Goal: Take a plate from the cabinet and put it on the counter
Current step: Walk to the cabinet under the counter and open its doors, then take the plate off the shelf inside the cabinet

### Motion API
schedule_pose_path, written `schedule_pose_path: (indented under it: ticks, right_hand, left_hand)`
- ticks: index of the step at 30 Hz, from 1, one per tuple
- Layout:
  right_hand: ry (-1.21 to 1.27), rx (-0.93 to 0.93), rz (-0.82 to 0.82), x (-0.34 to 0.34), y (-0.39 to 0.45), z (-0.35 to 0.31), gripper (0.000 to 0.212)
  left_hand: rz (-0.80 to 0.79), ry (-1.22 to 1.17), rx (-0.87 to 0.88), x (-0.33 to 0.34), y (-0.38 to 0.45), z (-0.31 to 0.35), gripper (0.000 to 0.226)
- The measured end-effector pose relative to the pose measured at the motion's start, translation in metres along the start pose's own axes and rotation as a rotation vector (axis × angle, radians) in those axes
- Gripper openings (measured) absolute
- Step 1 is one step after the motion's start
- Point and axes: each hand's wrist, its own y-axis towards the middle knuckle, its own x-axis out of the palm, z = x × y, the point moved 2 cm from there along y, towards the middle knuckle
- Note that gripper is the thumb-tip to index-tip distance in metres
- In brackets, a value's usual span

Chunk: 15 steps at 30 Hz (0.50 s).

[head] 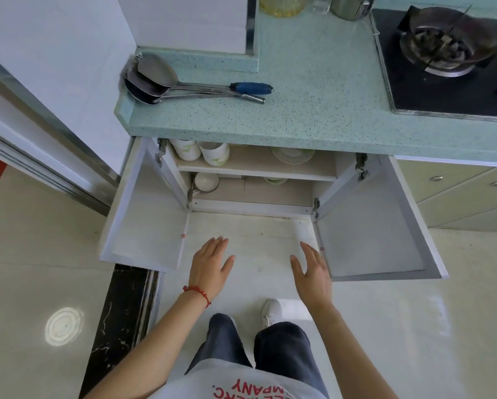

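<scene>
Upper left of frame: stacked metal ladles (149, 82), handles pointing right, one with a blue grip (251, 87). Upper right: gas stove (443, 50) with black glass top. Top edge: oil bottle (282, 5), beside it a steel canister (351, 7). Lower left: black marble threshold (120, 318).

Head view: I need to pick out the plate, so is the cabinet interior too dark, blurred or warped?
Head view: the plate on the upper shelf sits in soft shade under the counter, dim but legible; wide-angle bending bows the cabinet doors outward.
</scene>
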Motion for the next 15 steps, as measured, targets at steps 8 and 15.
schedule_pose_path:
  ticks: [8, 15]
  right_hand:
    - [-0.126, -0.112, -0.053, -0.020, 0.046, 0.013, 0.049]
    - [-0.149, -0.152, -0.086, -0.042, 0.097, 0.033, 0.049]
  left_hand:
    - [0.009, 0.081, 0.035, 0.016, 0.037, 0.039, 0.071]
    - [0.033, 0.094, -0.002, 0.034, 0.073, 0.074, 0.069]
